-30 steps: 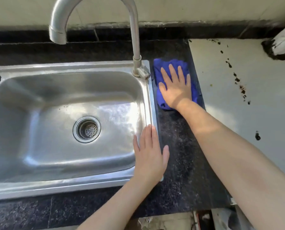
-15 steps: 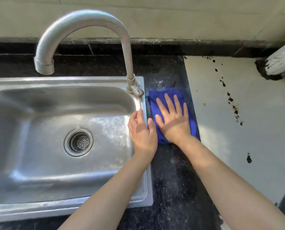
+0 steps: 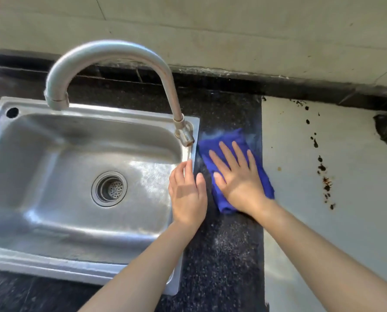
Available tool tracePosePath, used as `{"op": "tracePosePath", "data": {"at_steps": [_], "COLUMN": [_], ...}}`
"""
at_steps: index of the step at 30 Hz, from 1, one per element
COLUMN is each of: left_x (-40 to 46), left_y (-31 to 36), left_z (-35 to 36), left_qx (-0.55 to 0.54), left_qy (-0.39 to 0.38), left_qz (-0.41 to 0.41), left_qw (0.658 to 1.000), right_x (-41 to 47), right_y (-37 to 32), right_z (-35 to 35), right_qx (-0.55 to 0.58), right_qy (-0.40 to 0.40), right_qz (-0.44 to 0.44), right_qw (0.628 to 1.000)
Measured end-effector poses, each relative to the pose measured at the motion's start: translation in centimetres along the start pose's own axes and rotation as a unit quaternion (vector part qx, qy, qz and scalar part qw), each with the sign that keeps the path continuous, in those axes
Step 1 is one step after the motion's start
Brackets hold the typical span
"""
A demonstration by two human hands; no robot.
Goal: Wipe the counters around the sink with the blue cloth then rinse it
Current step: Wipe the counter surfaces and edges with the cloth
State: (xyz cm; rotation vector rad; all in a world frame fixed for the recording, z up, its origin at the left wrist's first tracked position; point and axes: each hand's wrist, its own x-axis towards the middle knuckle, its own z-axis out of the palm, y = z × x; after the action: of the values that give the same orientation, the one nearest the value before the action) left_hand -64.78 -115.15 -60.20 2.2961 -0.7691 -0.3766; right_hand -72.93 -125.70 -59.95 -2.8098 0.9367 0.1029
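Note:
The blue cloth (image 3: 219,145) lies bunched on the narrow strip of dark speckled counter (image 3: 228,255) just right of the steel sink (image 3: 52,264). My right hand (image 3: 240,179) presses flat on the cloth, fingers spread and pointing away from me. My left hand (image 3: 187,194) rests flat on the sink's right rim beside it, fingers together, holding nothing. The curved steel faucet (image 3: 111,50) rises from the sink's back right corner; no water runs from it.
Right of the dark strip is a pale surface (image 3: 345,221) with a line of dark spots (image 3: 323,174). A beige wall (image 3: 210,30) runs along the back. The sink basin holds only its drain strainer (image 3: 109,189).
My left hand slid up the sink's right rim toward the faucet. My right hand pulled the cloth a little nearer along the dark strip. The camera view shifted back and tilted up.

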Motion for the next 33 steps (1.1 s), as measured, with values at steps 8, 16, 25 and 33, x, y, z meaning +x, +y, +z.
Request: {"op": "tracePosePath", "data": {"at_steps": [8,16,25,33], "left_x": [0.1,-0.2,0.1,0.2], "left_y": [0.5,0.0,0.5,0.5], "left_z": [-0.1,0.7,0.4,0.3], "left_qx": [0.047,0.236,0.194,0.153], "left_qy": [-0.005,-0.019,-0.033,-0.030], "left_qz": [0.012,0.067,0.048,0.049], "left_qw": [0.999,0.969,0.979,0.986], "right_x": [8.4,13.4,2.8,-14.9], "right_y": [3.1,6.7,4.3,1.1], "right_z": [-1.7,-2.2,-0.9,1.3], "right_qx": [-0.021,-0.029,-0.026,-0.002], "right_qy": [-0.024,-0.009,-0.016,-0.067], "right_qz": [-0.012,-0.046,0.058,-0.162], "right_qw": [0.999,0.999,0.998,0.984]}}
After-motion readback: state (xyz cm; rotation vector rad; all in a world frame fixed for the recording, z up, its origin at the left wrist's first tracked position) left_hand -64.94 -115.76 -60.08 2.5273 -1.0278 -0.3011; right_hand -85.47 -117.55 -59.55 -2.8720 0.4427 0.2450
